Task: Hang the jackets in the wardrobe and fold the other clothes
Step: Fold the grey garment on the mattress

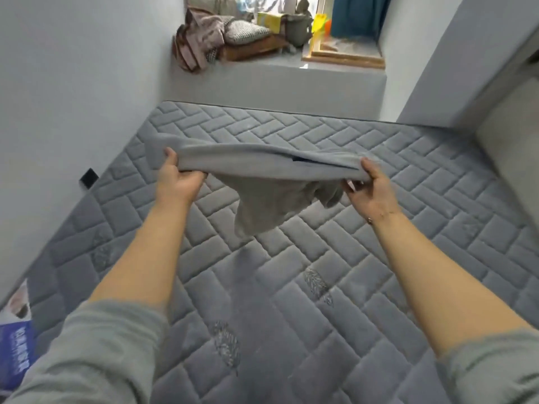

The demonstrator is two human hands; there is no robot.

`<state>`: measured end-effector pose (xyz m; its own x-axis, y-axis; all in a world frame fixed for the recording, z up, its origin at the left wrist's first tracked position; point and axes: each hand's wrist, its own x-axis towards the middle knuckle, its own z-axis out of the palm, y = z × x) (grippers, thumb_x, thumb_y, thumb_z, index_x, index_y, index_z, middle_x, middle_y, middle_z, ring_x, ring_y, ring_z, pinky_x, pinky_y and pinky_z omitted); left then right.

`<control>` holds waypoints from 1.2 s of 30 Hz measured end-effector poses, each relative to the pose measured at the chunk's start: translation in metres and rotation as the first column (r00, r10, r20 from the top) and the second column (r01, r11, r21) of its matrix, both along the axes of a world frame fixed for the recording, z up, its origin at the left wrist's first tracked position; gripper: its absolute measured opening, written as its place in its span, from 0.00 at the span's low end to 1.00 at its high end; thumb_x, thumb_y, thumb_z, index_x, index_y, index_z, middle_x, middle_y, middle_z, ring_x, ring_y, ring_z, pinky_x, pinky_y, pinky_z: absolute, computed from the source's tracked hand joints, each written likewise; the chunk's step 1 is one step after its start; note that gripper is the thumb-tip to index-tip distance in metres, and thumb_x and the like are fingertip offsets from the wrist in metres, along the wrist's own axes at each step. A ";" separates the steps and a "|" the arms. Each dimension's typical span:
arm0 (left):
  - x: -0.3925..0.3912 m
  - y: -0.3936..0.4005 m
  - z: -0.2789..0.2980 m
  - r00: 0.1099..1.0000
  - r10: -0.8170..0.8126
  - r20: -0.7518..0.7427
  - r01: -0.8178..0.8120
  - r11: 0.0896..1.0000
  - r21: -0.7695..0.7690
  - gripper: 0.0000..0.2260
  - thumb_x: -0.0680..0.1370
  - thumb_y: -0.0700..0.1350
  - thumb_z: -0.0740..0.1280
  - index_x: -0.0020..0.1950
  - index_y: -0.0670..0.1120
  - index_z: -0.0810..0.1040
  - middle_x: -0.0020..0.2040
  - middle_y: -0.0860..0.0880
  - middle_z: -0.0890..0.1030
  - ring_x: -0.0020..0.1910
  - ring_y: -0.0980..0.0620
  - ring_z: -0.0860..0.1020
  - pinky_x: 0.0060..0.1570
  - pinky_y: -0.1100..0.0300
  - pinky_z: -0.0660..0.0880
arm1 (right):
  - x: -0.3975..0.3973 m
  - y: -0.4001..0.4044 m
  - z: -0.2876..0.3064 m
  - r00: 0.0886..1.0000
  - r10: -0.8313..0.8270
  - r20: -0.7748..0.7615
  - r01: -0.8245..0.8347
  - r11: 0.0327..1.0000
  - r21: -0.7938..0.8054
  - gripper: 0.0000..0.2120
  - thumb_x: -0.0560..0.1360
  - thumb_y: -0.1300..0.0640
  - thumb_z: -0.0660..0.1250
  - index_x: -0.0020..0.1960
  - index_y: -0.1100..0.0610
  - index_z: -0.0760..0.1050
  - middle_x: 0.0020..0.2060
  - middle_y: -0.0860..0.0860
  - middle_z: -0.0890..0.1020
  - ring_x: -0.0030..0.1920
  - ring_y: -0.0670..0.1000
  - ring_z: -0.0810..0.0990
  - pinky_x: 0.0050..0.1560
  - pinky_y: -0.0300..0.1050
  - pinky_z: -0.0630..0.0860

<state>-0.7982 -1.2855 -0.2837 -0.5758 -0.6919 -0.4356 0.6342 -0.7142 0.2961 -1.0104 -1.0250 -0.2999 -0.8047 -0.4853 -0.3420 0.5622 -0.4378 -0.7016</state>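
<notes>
A grey garment is stretched between my two hands above the quilted grey mattress. My left hand grips its left end, fingers curled round the cloth. My right hand pinches the right end. The middle of the garment sags and a loose part hangs down toward the bed without touching it. A dark slit shows near the garment's right side.
A window ledge beyond the bed holds a heap of brownish clothes, a patterned pillow and other clutter. White walls close in on the left and right. A blue and white package lies at the bed's left edge.
</notes>
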 end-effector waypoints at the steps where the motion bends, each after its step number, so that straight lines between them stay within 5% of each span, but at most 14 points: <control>1: -0.001 0.004 0.011 0.997 -0.001 -0.080 -0.001 1.000 -0.030 0.17 0.83 0.48 0.60 0.57 0.34 0.78 0.60 0.38 0.79 0.65 0.41 0.74 0.68 0.45 0.67 | -0.002 0.005 0.009 1.000 -0.006 -0.027 0.005 1.000 -0.024 0.06 0.80 0.59 0.63 0.48 0.55 0.78 0.38 0.50 0.85 0.44 0.48 0.81 0.51 0.44 0.78; 3: 0.002 0.014 0.015 0.988 -0.014 -0.151 0.001 0.996 -0.087 0.16 0.84 0.46 0.59 0.52 0.34 0.80 0.57 0.40 0.81 0.62 0.43 0.76 0.63 0.45 0.71 | -0.001 0.021 0.015 0.997 0.001 -0.077 -0.004 0.999 -0.038 0.06 0.80 0.59 0.63 0.51 0.54 0.79 0.43 0.50 0.85 0.48 0.48 0.81 0.56 0.44 0.78; 7: 0.026 0.052 -0.040 0.997 -0.071 0.001 0.071 0.992 -0.103 0.15 0.83 0.48 0.58 0.62 0.40 0.78 0.59 0.42 0.82 0.59 0.44 0.80 0.61 0.46 0.72 | 0.017 0.070 -0.017 0.994 -0.004 -0.112 0.010 0.999 0.053 0.10 0.80 0.61 0.61 0.58 0.55 0.79 0.50 0.49 0.85 0.50 0.45 0.83 0.52 0.39 0.79; 9: 0.042 0.079 -0.090 0.991 -0.106 0.087 0.109 0.994 -0.026 0.14 0.84 0.48 0.57 0.61 0.42 0.77 0.58 0.45 0.83 0.54 0.47 0.81 0.57 0.49 0.74 | 0.031 0.097 -0.056 0.995 -0.062 -0.080 0.075 0.983 0.165 0.14 0.79 0.62 0.62 0.64 0.59 0.76 0.54 0.52 0.83 0.52 0.47 0.82 0.53 0.41 0.79; 12: 0.067 0.119 -0.175 0.949 -0.146 0.280 0.113 0.985 0.132 0.15 0.83 0.47 0.59 0.67 0.45 0.74 0.63 0.48 0.80 0.48 0.50 0.82 0.50 0.54 0.76 | 0.057 0.137 -0.135 0.978 -0.205 0.048 0.176 0.922 0.346 0.12 0.78 0.63 0.66 0.61 0.60 0.78 0.48 0.52 0.84 0.48 0.49 0.82 0.41 0.39 0.81; 16: 0.103 0.170 -0.314 0.779 -0.222 0.587 0.087 0.964 0.251 0.17 0.82 0.41 0.63 0.71 0.42 0.71 0.55 0.45 0.83 0.49 0.51 0.79 0.49 0.56 0.81 | 0.103 0.198 -0.271 0.912 -0.364 0.191 0.187 0.782 0.595 0.13 0.76 0.64 0.68 0.61 0.60 0.77 0.42 0.51 0.82 0.37 0.46 0.81 0.28 0.35 0.77; 18: 0.126 0.194 -0.377 0.619 -0.233 0.750 0.098 0.970 0.221 0.16 0.80 0.37 0.66 0.68 0.40 0.72 0.60 0.43 0.79 0.51 0.48 0.78 0.44 0.57 0.80 | 0.125 0.229 -0.336 0.878 -0.415 0.238 0.171 0.737 0.654 0.18 0.76 0.65 0.69 0.65 0.63 0.74 0.49 0.56 0.81 0.41 0.49 0.80 0.32 0.37 0.80; 20: 0.148 0.213 -0.417 0.431 -0.198 0.880 0.195 0.973 0.123 0.12 0.79 0.36 0.68 0.61 0.40 0.74 0.54 0.45 0.79 0.51 0.47 0.78 0.43 0.59 0.80 | 0.145 0.251 -0.380 0.861 -0.416 0.292 0.133 0.738 0.661 0.20 0.77 0.65 0.68 0.68 0.66 0.71 0.59 0.59 0.80 0.48 0.51 0.80 0.41 0.40 0.82; 23: 0.170 0.225 -0.443 0.210 -0.040 0.977 0.438 0.897 -0.057 0.13 0.79 0.38 0.68 0.59 0.45 0.68 0.53 0.44 0.75 0.48 0.48 0.76 0.47 0.54 0.78 | 0.166 0.266 -0.413 0.836 -0.431 0.339 0.138 0.763 0.631 0.19 0.79 0.63 0.66 0.69 0.63 0.71 0.60 0.55 0.80 0.54 0.51 0.80 0.48 0.41 0.82; 25: 0.175 0.221 -0.447 0.154 0.115 0.981 0.594 0.783 -0.185 0.15 0.79 0.39 0.67 0.61 0.48 0.66 0.49 0.47 0.74 0.40 0.52 0.74 0.42 0.58 0.73 | 0.169 0.266 -0.420 0.835 -0.438 0.333 0.155 0.768 0.621 0.16 0.79 0.59 0.67 0.66 0.58 0.74 0.59 0.53 0.81 0.56 0.51 0.80 0.50 0.43 0.82; 29: 0.171 0.205 -0.452 0.050 0.140 0.989 0.754 0.644 -0.129 0.10 0.78 0.47 0.70 0.57 0.46 0.74 0.52 0.47 0.76 0.46 0.52 0.76 0.50 0.60 0.74 | 0.167 0.251 -0.419 0.852 -0.412 0.323 0.133 0.767 0.628 0.19 0.77 0.54 0.70 0.67 0.54 0.74 0.58 0.50 0.82 0.56 0.49 0.81 0.51 0.44 0.79; 36: 0.195 0.184 -0.449 -0.025 0.133 0.991 0.704 0.706 -0.077 0.07 0.79 0.42 0.69 0.47 0.38 0.78 0.40 0.45 0.76 0.41 0.50 0.70 0.34 0.65 0.66 | 0.173 0.260 -0.418 0.849 -0.473 0.235 0.197 0.697 0.689 0.19 0.77 0.60 0.70 0.67 0.60 0.73 0.54 0.50 0.81 0.49 0.46 0.81 0.41 0.39 0.82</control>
<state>-0.6035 -1.1020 -0.7326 -0.1631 -0.8681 -0.4688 -0.7284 -0.2146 0.6507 -0.8377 -0.7652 -0.7176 -0.6116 0.2262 -0.7581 0.7347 -0.1931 -0.6504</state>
